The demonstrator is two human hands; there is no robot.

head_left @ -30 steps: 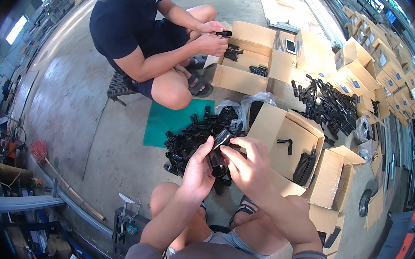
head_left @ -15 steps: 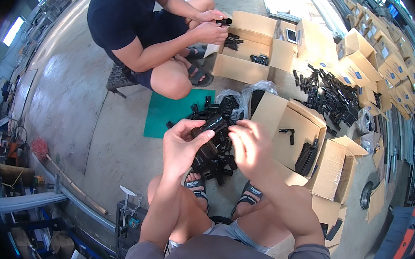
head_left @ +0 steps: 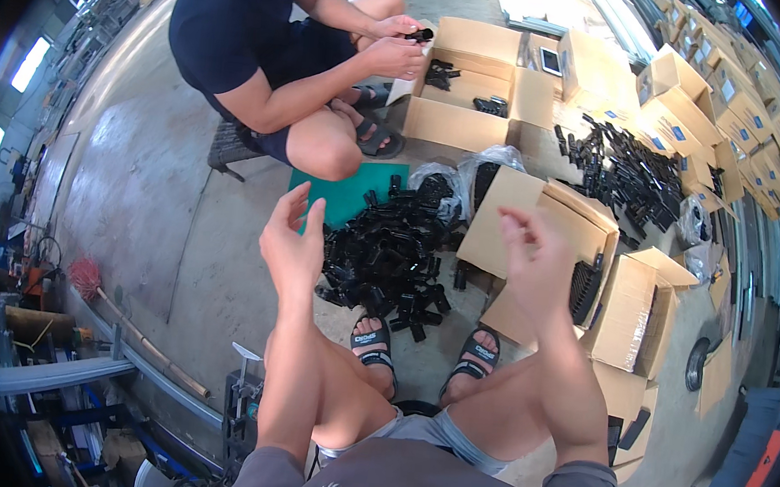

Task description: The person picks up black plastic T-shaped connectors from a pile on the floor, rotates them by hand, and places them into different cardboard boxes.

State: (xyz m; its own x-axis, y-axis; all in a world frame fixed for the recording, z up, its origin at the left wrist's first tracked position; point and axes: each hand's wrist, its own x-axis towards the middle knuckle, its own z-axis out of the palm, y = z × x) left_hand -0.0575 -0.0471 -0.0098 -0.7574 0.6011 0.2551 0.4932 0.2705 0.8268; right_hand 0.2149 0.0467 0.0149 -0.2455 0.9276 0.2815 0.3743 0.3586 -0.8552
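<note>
My left hand (head_left: 293, 249) is raised beside the pile of black plastic fittings (head_left: 380, 252), thumb and fingers apart, with nothing in it. Over the edge of an open cardboard box (head_left: 494, 225) hovers my right hand (head_left: 538, 266), slightly blurred, its fingers loosely curled and no object visible in them. The pile lies on the floor between my hands and in front of my feet, partly on a green mat (head_left: 342, 204). Inside that box stands a row of black parts (head_left: 582, 293), partly hidden by my right hand.
A co-worker (head_left: 256, 74) sits at far left, holding a black fitting (head_left: 420, 35) near another open box (head_left: 461, 124). More black parts (head_left: 623, 176) are heaped at far right, before stacked cartons (head_left: 718, 96). An opened carton (head_left: 625, 310) stands at right; a stick (head_left: 154, 343) lies at left.
The black cylindrical piece has left my left hand, which moved left and opened. My right hand moved right, toward the box. The co-worker has barely moved.
</note>
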